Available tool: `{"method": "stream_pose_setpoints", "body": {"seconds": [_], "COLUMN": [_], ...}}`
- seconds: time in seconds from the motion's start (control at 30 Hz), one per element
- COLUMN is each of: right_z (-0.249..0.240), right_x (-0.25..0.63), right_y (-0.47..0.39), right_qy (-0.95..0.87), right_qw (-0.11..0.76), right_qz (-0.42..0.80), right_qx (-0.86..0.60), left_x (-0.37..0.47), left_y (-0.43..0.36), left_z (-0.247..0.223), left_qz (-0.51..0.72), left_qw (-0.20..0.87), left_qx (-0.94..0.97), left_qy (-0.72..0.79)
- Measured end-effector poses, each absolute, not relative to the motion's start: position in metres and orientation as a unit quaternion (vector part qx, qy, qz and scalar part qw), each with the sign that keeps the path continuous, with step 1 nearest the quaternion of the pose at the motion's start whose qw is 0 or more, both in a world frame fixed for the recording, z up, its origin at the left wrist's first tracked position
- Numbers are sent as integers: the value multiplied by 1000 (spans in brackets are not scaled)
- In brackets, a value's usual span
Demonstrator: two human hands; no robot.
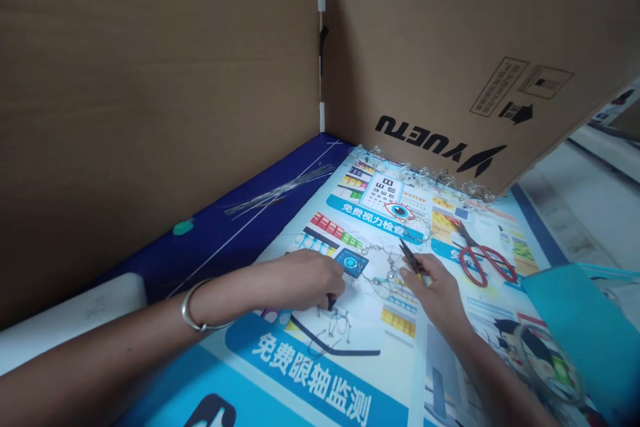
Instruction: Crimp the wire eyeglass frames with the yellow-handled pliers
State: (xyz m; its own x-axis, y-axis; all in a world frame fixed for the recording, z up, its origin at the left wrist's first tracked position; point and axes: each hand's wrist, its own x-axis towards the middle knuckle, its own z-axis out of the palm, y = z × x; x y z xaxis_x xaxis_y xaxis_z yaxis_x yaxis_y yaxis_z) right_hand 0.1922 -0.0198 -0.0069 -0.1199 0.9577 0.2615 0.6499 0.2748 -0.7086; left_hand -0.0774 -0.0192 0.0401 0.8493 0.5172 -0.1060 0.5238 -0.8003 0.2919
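My left hand (307,278), with a silver bangle at the wrist, is closed low over the printed poster sheet (360,307). A small dark thing shows under its fingers, too little of it to name. My right hand (437,287) holds small pointed pliers or snips (411,257), their dark tips pointing up and left. Between the hands lies a tangle of thin wire loops with small clear pieces (377,280). More thin wire loops (336,328) rest just below my left hand.
Red-handled scissors (484,260) lie right of my right hand. Clear bits (430,177) line the cardboard wall (425,47). Straight wires (283,190) lie at the back left. A wire coil (547,373) and a turquoise sheet (580,333) are at the right.
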Motion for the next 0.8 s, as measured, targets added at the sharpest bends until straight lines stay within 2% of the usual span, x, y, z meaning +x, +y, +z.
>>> {"method": "stream_pose_setpoints", "body": {"seconds": [0.33, 0.6, 0.8], "right_z": [-9, -5, 3], "right_x": [193, 190, 187], "right_y": [-19, -22, -33], "right_qy": [-717, -717, -698], "right_qw": [345, 357, 443], "right_qz": [218, 218, 173], "right_qx": [-565, -557, -536], "left_x": [-71, -74, -67], "left_y": [-26, -28, -22], "left_z": [36, 49, 50], "left_qz": [-24, -43, 113], "left_qw": [122, 217, 324], "left_qx": [965, 926, 880], "left_qy": [232, 306, 328]}}
